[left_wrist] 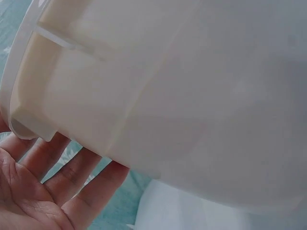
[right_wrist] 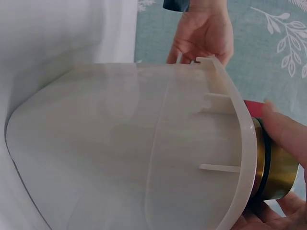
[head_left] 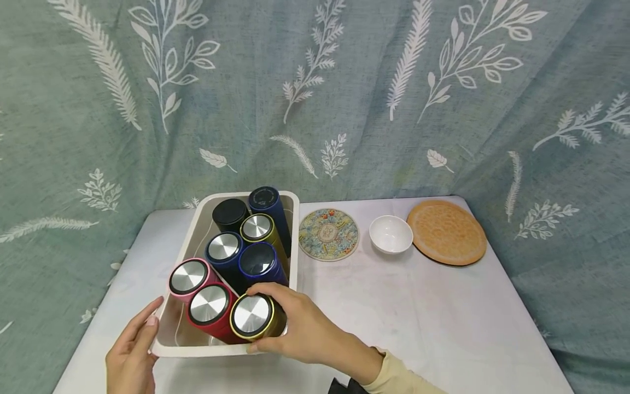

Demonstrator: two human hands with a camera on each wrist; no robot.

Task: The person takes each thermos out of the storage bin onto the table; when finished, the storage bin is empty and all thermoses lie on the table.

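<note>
the right hand (head_left: pixel 301 324) grips the gold bottle (head_left: pixel 252 315), thumb on its near side and fingers on its far side, maybe so it does not tip. this bottle is in the near right corner of the bin (head_left: pixel 206 351). the left hand (head_left: pixel 130 353) touches the bin's near left corner with straight fingers, not clenched, perhaps to keep it steady. the red bottle (head_left: pixel 209 305) and pink bottle (head_left: pixel 189 276) stand close by, so they may prop each other up. the bowl (head_left: pixel 391 234) sits off to the right.
</note>
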